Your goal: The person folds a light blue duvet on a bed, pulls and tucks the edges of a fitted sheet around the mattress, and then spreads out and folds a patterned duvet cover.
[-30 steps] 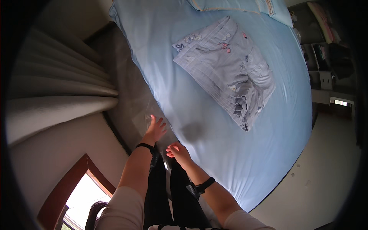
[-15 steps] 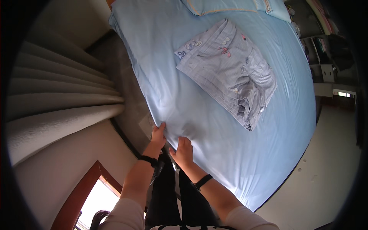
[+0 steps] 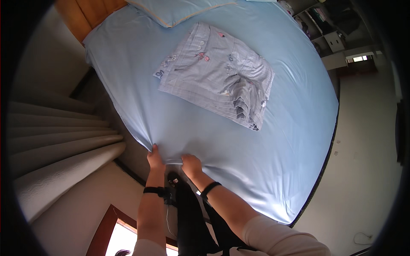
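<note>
L hand [image 3: 156, 159] & R hand [image 3: 192, 166] grip blue sheet [image 3: 171, 123] at its edge, prob. so it's taut b/w them.

A wooden headboard [image 3: 85, 17] shows at the upper left. Below it, a thick grey-beige curtain [image 3: 72, 158] hangs in deep folds beside a strip of dark floor [image 3: 130, 131]. At the lower left, a reddish-brown frame [image 3: 102, 228] edges a bright window [image 3: 121, 239]. Upper right: shelves [image 3: 309, 25] with a pale box [image 3: 334, 41]; the other contents seem mixed, too dim to name. A thin cable [image 3: 355, 237] loops at lower right.
</note>
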A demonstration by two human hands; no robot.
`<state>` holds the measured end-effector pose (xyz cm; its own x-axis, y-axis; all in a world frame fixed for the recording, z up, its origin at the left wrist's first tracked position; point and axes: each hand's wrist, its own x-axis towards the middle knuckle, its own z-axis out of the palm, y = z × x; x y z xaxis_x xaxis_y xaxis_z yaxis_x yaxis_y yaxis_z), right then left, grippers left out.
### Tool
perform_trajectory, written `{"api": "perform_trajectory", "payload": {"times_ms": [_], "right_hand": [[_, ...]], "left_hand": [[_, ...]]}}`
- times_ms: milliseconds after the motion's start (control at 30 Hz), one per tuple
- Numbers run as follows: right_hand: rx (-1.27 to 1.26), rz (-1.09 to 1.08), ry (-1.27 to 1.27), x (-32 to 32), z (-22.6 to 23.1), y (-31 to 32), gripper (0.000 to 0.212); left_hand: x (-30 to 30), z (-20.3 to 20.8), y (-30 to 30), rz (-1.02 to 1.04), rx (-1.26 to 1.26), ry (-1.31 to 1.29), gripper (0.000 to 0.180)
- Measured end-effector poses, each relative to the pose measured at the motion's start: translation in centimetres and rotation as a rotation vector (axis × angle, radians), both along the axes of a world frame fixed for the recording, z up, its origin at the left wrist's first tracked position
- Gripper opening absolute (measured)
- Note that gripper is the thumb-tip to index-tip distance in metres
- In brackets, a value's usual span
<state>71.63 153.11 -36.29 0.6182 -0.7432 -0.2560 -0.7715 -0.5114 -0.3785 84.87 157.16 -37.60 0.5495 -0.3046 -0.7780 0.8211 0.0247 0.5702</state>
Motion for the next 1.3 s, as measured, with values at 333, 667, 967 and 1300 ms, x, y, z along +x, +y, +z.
{"api": "perform_trajectory", "payload": {"times_ms": [333,667,967,1300], "right_hand": [[0.178,0.027,0.016,-0.3,0.5,-0.9,0.013],[0.010,-0.266,0.225,-19.1,0.5,2.1,0.020],[0.329,-0.162,0.410,-17.5,0.1,1.3,0.014],[0.494,-0.030,0.449,-16.2,-1.5,3.2,0.017]], "left_hand": [[0.1,-0.8,-0.1,-0.081,0.190,-0.129,0.034],[0.5,2.1,0.8,-0.956,0.290,-0.177,0.050],[2.4,0.5,1.2,-1.034,0.501,-0.376,0.038],[2.5,-0.3,2.9,-0.865,0.401,-0.244,0.045]]}}
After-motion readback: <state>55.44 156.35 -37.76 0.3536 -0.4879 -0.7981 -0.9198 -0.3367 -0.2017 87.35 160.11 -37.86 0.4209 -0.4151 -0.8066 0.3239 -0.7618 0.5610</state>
